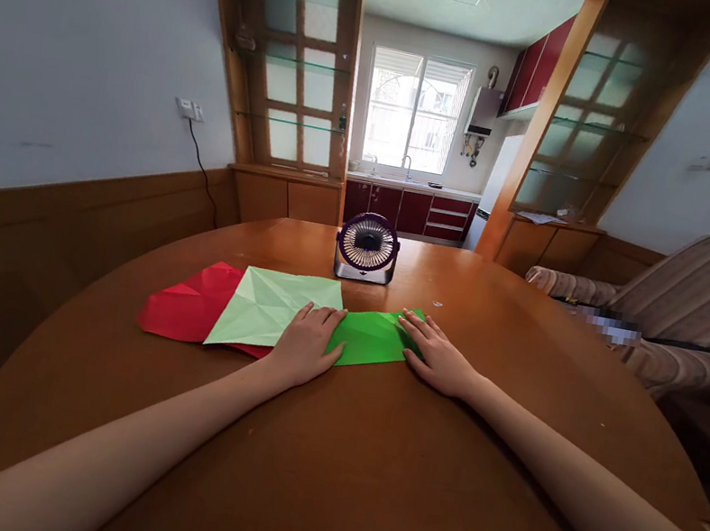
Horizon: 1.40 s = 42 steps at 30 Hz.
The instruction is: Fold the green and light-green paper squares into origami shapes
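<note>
A bright green sheet of paper [373, 338] lies on the table between my hands. My left hand [308, 344] rests palm down over its left end, fingers stretched out, and also covers part of a pale green creased sheet [272, 306]. Over the right end of the bright green paper lies my right hand [439, 356], its fingers extended and slightly apart. A creased red sheet [186, 309] sticks out at the left from under the pale green one. The bright green paper's two ends are partly hidden by my fingers.
A small purple desk fan [368, 245] stands on the round-ended wooden table [374, 470] beyond the papers. A tiny white scrap [437, 304] lies right of the fan. A striped armchair [697, 308] is at the right, and a black cord [202, 165] hangs from a wall socket at the left.
</note>
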Available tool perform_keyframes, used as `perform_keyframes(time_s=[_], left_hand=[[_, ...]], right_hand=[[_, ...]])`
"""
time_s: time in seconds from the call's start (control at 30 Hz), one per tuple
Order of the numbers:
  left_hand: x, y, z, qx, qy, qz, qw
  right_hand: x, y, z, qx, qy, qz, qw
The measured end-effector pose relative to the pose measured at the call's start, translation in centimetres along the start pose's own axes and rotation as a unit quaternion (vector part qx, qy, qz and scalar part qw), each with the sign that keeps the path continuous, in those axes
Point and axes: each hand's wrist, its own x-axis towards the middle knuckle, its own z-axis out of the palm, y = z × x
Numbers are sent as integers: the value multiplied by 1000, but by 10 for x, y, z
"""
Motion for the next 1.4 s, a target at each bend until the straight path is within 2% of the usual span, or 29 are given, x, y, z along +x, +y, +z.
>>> perform_keyframes(time_s=[0.2,0.43,0.5,0.67,0.9,1.17,1.4], left_hand=[[0,0,-2,-1,19,21,1000],[-1,0,-2,-27,59,86,994],[-1,0,0,-48,49,79,994],[-2,-1,1,-62,19,7,998],[-2,0,-1,-69,6,-10,998],[-2,-3,-3,-64,-30,-21,997],[-2,-8,0,-105,-15,-39,994]], right_hand=[[19,-15,4,10,-5,0,1000],[48,-31,11,6,3,-27,1000],[53,-33,14,12,-11,-19,1000],[55,-32,18,43,-69,38,996],[50,-32,16,18,-7,9,1000],[50,-34,11,5,19,-18,1000],[49,-32,14,1,68,-78,995]])
